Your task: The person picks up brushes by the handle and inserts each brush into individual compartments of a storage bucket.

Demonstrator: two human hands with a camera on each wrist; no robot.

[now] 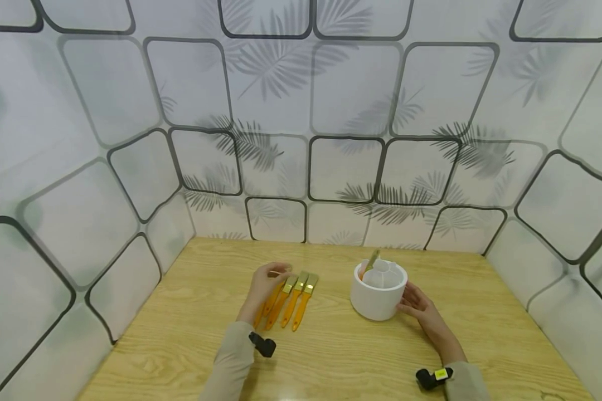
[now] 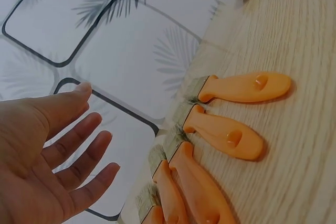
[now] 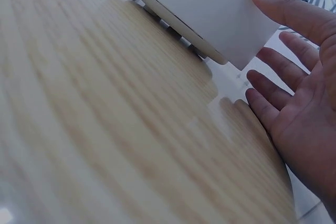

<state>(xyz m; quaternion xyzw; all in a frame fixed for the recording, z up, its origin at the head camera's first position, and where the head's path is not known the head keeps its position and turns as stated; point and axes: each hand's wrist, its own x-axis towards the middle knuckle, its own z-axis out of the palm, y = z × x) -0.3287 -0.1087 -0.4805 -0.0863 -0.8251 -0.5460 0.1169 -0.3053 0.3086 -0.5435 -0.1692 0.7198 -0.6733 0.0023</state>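
Observation:
Several flat paintbrushes (image 1: 299, 303) with orange handles and pale bristles lie side by side on the table, bristles pointing away. My left hand (image 1: 267, 283) is over the leftmost ones; in the left wrist view its fingers are loosely bent, apart from the brushes (image 2: 247, 87) and holding nothing. A round white organizer (image 1: 373, 302) with inner dividers stands to the right. One brush (image 1: 373, 259) leans upright in its back left compartment. My right hand (image 1: 425, 314) is at the organizer's right side, its thumb against the white wall (image 3: 210, 11) and its other fingers extended.
The light wood-grain table (image 1: 331, 362) carries all of these things. Patterned walls (image 1: 281, 167) with dark rounded squares and grey leaves enclose it at the back and on both sides. A black wrist camera (image 1: 263, 345) sits on each sleeve.

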